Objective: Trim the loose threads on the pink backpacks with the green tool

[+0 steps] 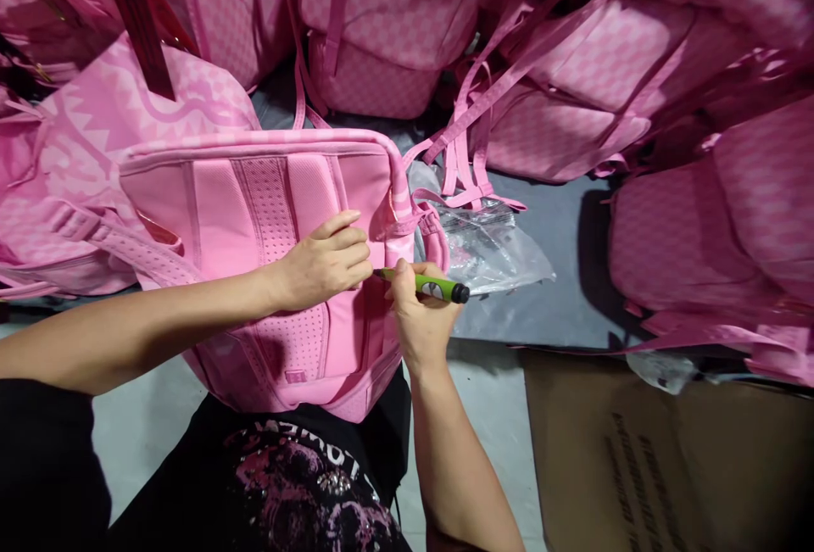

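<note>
A pink backpack (267, 281) rests in front of my body with its padded back panel facing me. My left hand (331, 259) lies on that panel, its fingers bent and pressed together at the fabric near the right side. My right hand (423, 310) is closed around a green marker (432, 286) with a black end. The marker points left, and its tip is close to my left fingertips. What lies right under those fingertips is hidden. A perforated shoulder strap (140, 247) hangs off the backpack's left side.
Several more pink checkered backpacks (394, 26) stand along the grey table (547, 315). A clear plastic bag (496, 251) and loose pink straps (467, 162) lie right of the backpack. A patterned pink backpack (146, 111) with a dark tag sits left. A cardboard box (598, 459) is lower right.
</note>
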The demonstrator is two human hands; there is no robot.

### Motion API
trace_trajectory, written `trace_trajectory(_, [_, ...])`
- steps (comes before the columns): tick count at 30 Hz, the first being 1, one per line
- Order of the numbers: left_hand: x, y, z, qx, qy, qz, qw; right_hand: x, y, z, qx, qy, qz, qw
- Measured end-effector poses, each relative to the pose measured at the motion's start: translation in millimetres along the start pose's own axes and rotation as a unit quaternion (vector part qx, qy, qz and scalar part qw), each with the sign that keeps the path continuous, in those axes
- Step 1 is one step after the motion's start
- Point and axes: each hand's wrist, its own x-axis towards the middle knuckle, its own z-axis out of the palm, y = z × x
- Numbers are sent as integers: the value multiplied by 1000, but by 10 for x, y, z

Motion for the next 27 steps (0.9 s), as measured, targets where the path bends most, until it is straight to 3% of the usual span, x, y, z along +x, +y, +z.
trace_trajectory(17, [-13,3,19,9,-2,-9,1000,37,12,5,-34,2,1,999])
trace_trajectory(27, [20,41,-123,20,-40,-8,999,14,50,-49,-26,-20,-27,999])
